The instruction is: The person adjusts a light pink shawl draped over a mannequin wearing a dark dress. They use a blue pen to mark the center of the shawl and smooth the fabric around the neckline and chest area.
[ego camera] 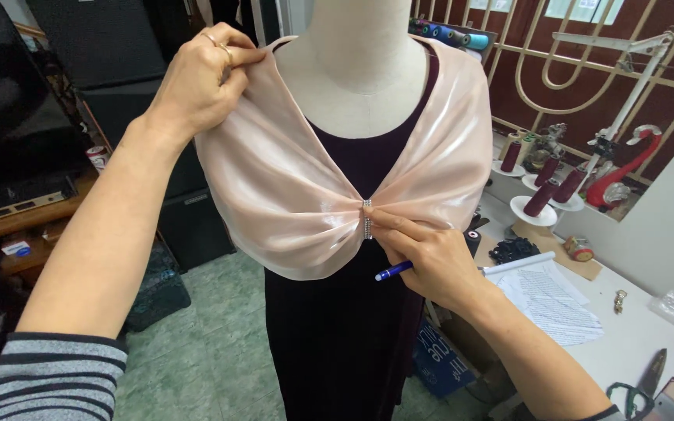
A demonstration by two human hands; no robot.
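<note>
A pale cloth dressmaker's mannequin (364,70) stands in the middle of the room, wearing a long dark plum velvet dress (337,327) that falls out of view at the bottom. Over its shoulders lies a shiny blush-pink satin shawl (274,195), its 2 sides gathered together at the chest into soft folds and caught there by a small narrow rhinestone clasp (367,219).

To the right runs a white worktable (633,335), with printed paper sheets (551,300) lying on it and 3 maroon thread cones (544,195) standing on white holders near its far edge, in front of a dark red window grille (555,62). To the left a black flat screen (9,132) sits on a wooden stand, above the green tiled floor (204,351).

The person's left hand (196,82), with a ring on 1 finger and a striped sleeve further down the arm, is raised to the mannequin's shoulder and pinches the top edge of the shawl between thumb and fingers, bunching it there. The right hand (427,253) is at the gathered centre: its forefinger and thumb touch the fabric just beside the clasp, while the remaining fingers are closed around a blue ballpoint pen (393,271), whose tip sticks out to the left below the hand.
</note>
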